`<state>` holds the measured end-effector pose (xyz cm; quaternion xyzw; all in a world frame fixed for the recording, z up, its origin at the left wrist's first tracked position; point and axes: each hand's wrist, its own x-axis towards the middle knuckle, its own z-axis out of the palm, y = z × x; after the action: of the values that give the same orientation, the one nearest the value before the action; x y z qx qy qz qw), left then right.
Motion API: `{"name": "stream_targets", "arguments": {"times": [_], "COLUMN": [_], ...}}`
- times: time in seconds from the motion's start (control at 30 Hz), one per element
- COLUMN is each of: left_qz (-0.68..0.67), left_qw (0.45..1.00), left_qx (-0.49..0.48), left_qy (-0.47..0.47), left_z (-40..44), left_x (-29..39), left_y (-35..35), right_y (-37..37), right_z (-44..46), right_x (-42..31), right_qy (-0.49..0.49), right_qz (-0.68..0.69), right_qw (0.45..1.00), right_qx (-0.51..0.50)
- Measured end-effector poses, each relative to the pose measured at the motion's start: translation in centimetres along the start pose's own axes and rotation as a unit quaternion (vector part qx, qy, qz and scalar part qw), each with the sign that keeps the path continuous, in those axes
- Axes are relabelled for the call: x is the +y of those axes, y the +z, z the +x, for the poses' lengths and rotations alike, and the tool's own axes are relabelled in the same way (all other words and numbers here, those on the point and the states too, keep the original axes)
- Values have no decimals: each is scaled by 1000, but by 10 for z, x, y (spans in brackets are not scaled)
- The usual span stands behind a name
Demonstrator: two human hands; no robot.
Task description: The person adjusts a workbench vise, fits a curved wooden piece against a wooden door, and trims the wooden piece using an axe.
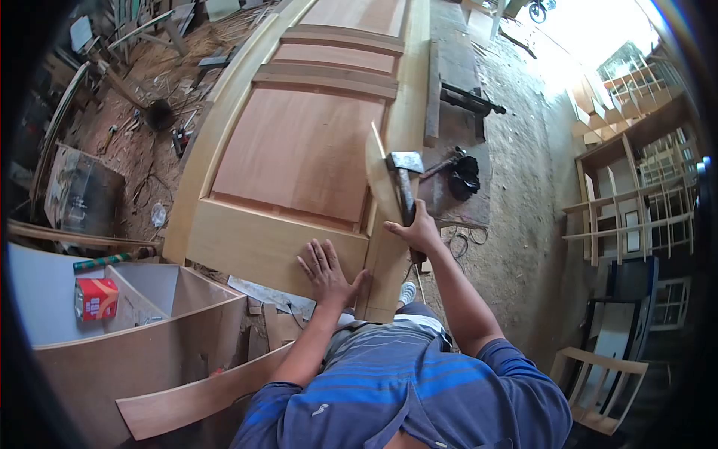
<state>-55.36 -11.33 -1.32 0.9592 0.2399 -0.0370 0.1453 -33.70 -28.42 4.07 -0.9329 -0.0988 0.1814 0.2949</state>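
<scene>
A large wooden panel door [299, 153] lies in front of me, its pale frame around reddish panels. My left hand [329, 275] rests flat on the door's near rail with its fingers spread. On the right edge, my right hand [420, 230] is closed around the handle of a hammer [406, 162], whose metal head points away from me. Beside the hammer, a thin pointed piece of wood [380, 176] stands up at the door's right side; its lower end is near my right fingers, and whether they touch it I cannot tell.
A bench [467, 142] at the right bears a clamp [475, 99] and a black plastic bag [464, 178]. Wooden frames [636, 187] stand further right. At the left are an open wooden box [172, 322], a red can [97, 299] and scattered wood scraps.
</scene>
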Motion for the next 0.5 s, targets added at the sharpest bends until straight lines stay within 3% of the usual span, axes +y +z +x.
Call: {"name": "stream_targets", "arguments": {"times": [0.23,0.33,0.5], "left_qz": [-46,-125,-174], "left_qw": [998,990,966], "left_qx": [27,57,137], "left_qy": [-21,-34,-132], "left_z": [39,55,81], "left_x": [53,90,148], "left_y": [15,18,37], "right_y": [-24,-36,-73], "right_z": [16,31,55], "right_x": [45,64,93], "right_qy": [-56,-97,-144], "right_qz": [134,103,147], "right_qw": [983,981,957], "right_qx": [-113,-133,-204]}}
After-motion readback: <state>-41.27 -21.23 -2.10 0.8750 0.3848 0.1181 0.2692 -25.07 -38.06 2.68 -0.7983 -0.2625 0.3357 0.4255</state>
